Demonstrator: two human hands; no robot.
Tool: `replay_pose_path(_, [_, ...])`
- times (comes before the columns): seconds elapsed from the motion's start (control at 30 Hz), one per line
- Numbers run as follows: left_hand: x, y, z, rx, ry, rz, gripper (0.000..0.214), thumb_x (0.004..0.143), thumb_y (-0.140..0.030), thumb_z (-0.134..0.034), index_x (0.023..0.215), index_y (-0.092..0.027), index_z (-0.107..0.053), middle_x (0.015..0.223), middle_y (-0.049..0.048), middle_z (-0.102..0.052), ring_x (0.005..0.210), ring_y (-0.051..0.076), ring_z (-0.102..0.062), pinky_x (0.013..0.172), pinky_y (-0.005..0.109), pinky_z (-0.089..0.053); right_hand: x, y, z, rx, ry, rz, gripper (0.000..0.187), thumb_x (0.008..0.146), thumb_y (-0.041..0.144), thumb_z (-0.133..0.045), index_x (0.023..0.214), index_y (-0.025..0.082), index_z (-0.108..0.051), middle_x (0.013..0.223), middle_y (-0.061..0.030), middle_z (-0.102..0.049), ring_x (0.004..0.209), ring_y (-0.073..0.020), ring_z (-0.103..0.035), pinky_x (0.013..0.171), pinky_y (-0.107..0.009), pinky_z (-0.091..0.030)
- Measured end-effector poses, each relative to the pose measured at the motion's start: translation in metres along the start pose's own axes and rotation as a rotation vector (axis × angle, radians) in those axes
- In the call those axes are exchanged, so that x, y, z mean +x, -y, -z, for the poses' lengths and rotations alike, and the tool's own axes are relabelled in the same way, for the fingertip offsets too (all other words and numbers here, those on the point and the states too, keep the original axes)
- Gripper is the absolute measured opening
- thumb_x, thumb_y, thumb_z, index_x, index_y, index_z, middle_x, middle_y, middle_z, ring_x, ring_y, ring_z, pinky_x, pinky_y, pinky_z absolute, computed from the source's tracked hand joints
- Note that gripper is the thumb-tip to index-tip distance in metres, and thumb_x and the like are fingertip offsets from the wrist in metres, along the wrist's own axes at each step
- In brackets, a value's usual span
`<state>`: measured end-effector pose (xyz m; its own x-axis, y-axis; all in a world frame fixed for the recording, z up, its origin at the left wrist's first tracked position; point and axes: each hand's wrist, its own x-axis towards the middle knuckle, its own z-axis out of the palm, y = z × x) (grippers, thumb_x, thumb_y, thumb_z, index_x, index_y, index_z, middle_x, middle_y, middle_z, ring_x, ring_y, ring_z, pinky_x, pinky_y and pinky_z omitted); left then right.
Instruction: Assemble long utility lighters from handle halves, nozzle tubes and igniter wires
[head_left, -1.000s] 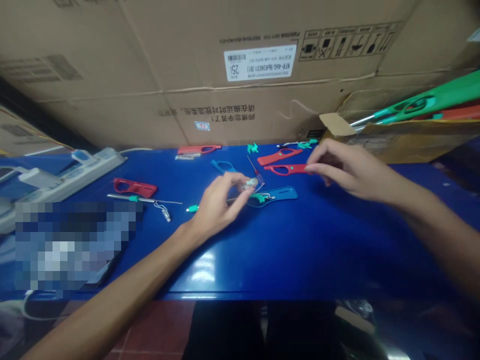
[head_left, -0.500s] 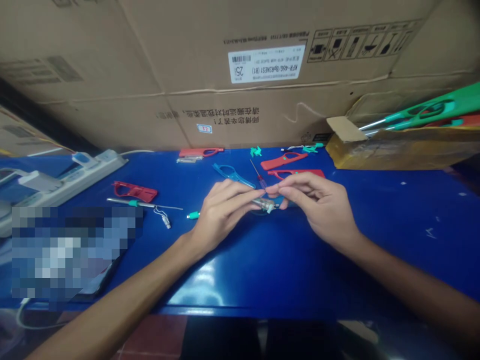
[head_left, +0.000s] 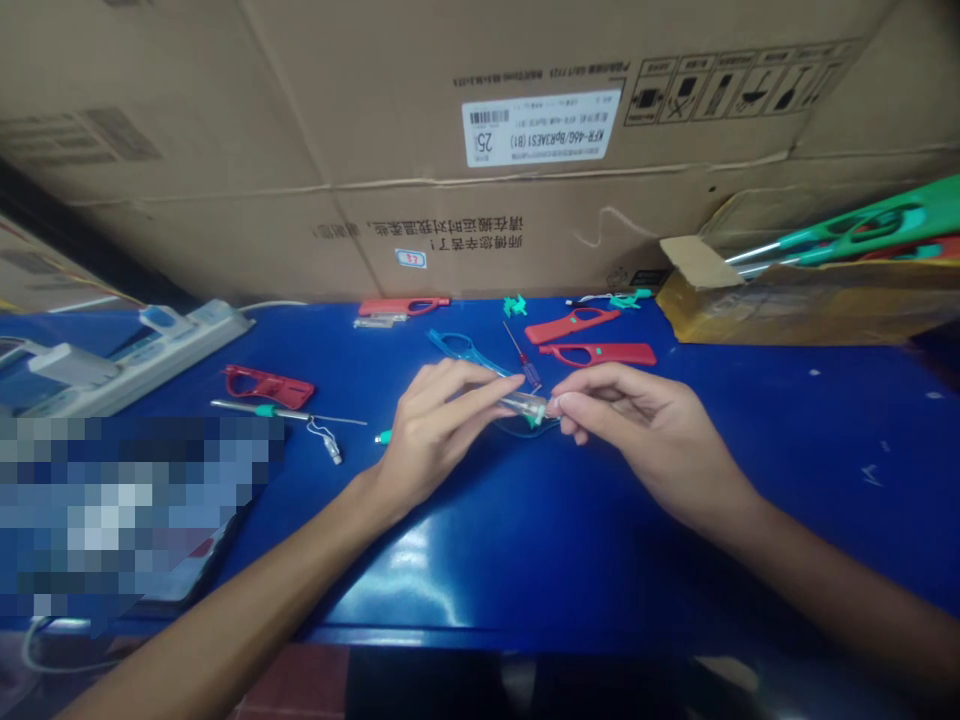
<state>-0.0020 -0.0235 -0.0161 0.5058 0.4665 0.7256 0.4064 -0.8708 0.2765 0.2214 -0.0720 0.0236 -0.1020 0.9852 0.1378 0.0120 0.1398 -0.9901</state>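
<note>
My left hand (head_left: 450, 410) is closed around a small clear lighter fuel tank (head_left: 525, 404) with a pale green end piece. The tank points right, over the middle of the blue table. At its right end my right hand (head_left: 637, 415) pinches with thumb and forefinger; whatever sits between those fingertips is hidden. Behind the hands lies a translucent blue lighter shell half (head_left: 466, 350). A small screwdriver (head_left: 531, 372) with a purple handle rests beyond the fingertips. Part of a green-tipped piece (head_left: 384, 438) shows left of my left hand.
Red lighter shells (head_left: 600, 354) lie behind my right hand, others (head_left: 270, 385) at left and back. A metal lighter tube (head_left: 262, 410) with wires is at left, near a power strip (head_left: 187, 345). Green pieces (head_left: 514, 305) lie before a large carton (head_left: 300, 100). An open box (head_left: 810, 300) holds lighters.
My right hand's thumb and forefinger have come down and closed at the tank's right end. My left hand keeps its hold. The view has shifted slightly.
</note>
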Motion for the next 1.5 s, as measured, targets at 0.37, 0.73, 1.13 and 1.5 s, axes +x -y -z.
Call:
replay_pose_path(0.37, [0.001,-0.001,0.0,0.008,-0.019,-0.015,0.035,0.099,-0.019,-0.064,0.133,-0.027,-0.064,0.109,0.0059,-0.071,0.092,0.015,-0.065,0.078,0.032,-0.05,-0.002,0.001,-0.001,-0.067,0.023,-0.029,0.013,0.085,0.033,-0.077,0.085,0.021,-0.072,0.065,0.0019,-0.068,0.051,-0.0099,-0.058,0.049,-0.024,-0.05])
replay_pose_path(0.73, [-0.001,-0.002,0.0,-0.087,-0.027,0.037,0.042,0.098,-0.014,-0.063,0.136,-0.03,-0.063,0.111,0.0076,-0.068,0.096,0.016,-0.065,0.081,0.032,-0.058,-0.011,-0.006,-0.009,-0.078,-0.001,0.032,0.011,0.092,0.032,-0.069,0.09,0.022,-0.07,0.074,-0.0003,-0.074,0.05,-0.01,-0.06,0.048,-0.025,-0.053])
replay_pose_path(1.13, [-0.001,-0.004,0.002,-0.084,-0.043,0.047,0.033,0.096,-0.02,-0.067,0.128,-0.029,-0.068,0.106,0.0053,-0.071,0.092,0.015,-0.065,0.078,0.031,-0.055,-0.01,-0.003,-0.005,-0.111,0.059,0.046,0.01,0.094,0.032,-0.068,0.09,0.023,-0.07,0.078,-0.0004,-0.076,0.054,-0.0112,-0.065,0.052,-0.026,-0.057])
replay_pose_path(1.5, [-0.005,-0.006,0.005,0.114,0.015,-0.021,0.023,0.097,-0.028,-0.067,0.119,-0.024,-0.07,0.102,0.0022,-0.077,0.078,0.013,-0.063,0.066,0.027,-0.049,-0.01,0.001,0.006,-0.13,0.193,0.0,0.011,0.093,0.031,-0.07,0.088,0.022,-0.073,0.08,-0.002,-0.079,0.064,-0.0155,-0.074,0.065,-0.029,-0.062])
